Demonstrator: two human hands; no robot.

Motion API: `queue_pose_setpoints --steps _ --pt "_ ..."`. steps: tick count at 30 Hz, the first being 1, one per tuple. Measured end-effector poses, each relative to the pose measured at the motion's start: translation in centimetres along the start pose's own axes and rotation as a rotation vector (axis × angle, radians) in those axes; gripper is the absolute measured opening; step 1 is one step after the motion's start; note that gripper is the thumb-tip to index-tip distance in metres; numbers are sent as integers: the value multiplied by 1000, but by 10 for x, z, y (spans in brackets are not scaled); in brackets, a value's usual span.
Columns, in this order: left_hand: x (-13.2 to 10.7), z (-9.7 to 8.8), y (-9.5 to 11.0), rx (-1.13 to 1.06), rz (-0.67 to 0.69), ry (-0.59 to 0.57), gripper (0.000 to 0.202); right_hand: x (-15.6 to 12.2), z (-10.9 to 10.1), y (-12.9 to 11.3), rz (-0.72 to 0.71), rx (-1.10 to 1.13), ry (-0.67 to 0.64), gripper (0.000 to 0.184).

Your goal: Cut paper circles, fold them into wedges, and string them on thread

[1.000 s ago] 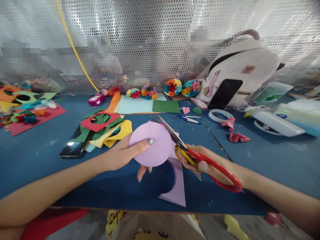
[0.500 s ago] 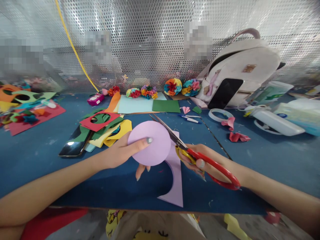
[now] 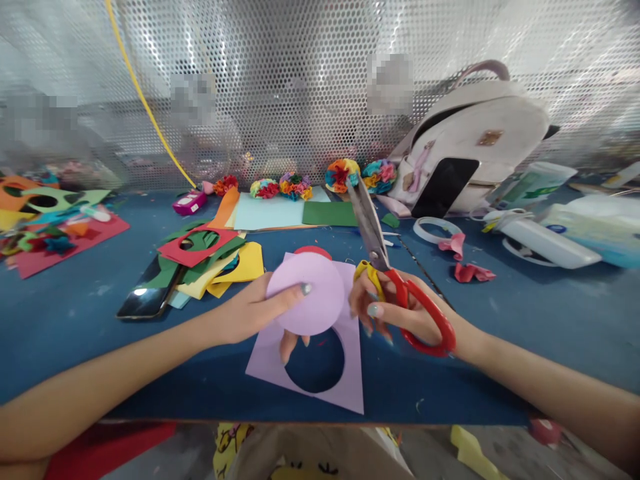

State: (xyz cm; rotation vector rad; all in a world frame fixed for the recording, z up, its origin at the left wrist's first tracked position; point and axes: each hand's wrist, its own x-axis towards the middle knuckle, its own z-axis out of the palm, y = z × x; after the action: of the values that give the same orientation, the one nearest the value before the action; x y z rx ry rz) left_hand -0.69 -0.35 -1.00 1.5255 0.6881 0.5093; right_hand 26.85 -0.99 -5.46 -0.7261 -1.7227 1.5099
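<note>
My left hand (image 3: 273,303) pinches a round lilac paper disc (image 3: 313,303), thumb on top and fingers beneath. Below it on the blue table lies a lilac sheet (image 3: 353,373) with a circular hole cut out of it. The edge of a red paper circle (image 3: 313,252) peeks out behind the disc. My right hand (image 3: 395,310) is wrapped around scissors (image 3: 375,233) with red and yellow handles. Their blades point up and away, close together, apart from the disc.
Left of my hands, cut red paper (image 3: 173,250) and other coloured scraps rest on a phone (image 3: 147,293). Several paper flowers (image 3: 343,175) line the back near a perforated screen. A backpack (image 3: 500,127) stands at back right, with a tape roll (image 3: 435,228) before it.
My left hand has shifted slightly right with the disc, uncovering more of the holed lilac sheet and the red circle. My right hand has swung the scissors upright, away from the disc.
</note>
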Motion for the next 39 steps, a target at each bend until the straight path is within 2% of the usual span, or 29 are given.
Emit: queue_pose_setpoints --steps 4,8,12,14,17,19,22,25,30,32,34,35,37,39 --pt "8 10 -5 223 -32 -48 52 7 5 -3 -16 34 49 41" --pt "22 18 -4 327 -33 -121 59 10 1 -3 12 -45 123 42" --pt "36 1 6 550 156 -40 40 14 -14 -1 -27 -178 230 40" --pt "40 -13 10 641 264 -19 49 16 -21 1 -54 -195 305 41" --pt "42 -30 5 545 288 17 44 21 -29 5 -64 -162 384 45" --pt "43 -34 -4 415 246 39 39 23 -30 7 -65 -189 408 46" --pt "45 -30 -18 304 185 47 31 24 -27 6 -81 -279 413 46" --pt "49 -25 -27 212 149 13 35 23 -24 2 -97 -313 381 44" --pt "50 -22 -30 227 93 4 43 22 -23 0 -96 -315 340 45" --pt "49 -23 -29 239 97 12 39 24 -28 2 -96 -332 355 46" --pt "48 -24 -27 374 149 58 27 28 -40 6 -98 -370 392 48" --pt "48 -26 -26 511 192 100 22 30 -48 9 -97 -405 416 50" --pt "49 -32 -24 866 281 184 24 35 -67 14 -106 -470 473 56" --pt "51 -42 -25 1128 302 204 29 39 -88 19 -88 -506 505 57"
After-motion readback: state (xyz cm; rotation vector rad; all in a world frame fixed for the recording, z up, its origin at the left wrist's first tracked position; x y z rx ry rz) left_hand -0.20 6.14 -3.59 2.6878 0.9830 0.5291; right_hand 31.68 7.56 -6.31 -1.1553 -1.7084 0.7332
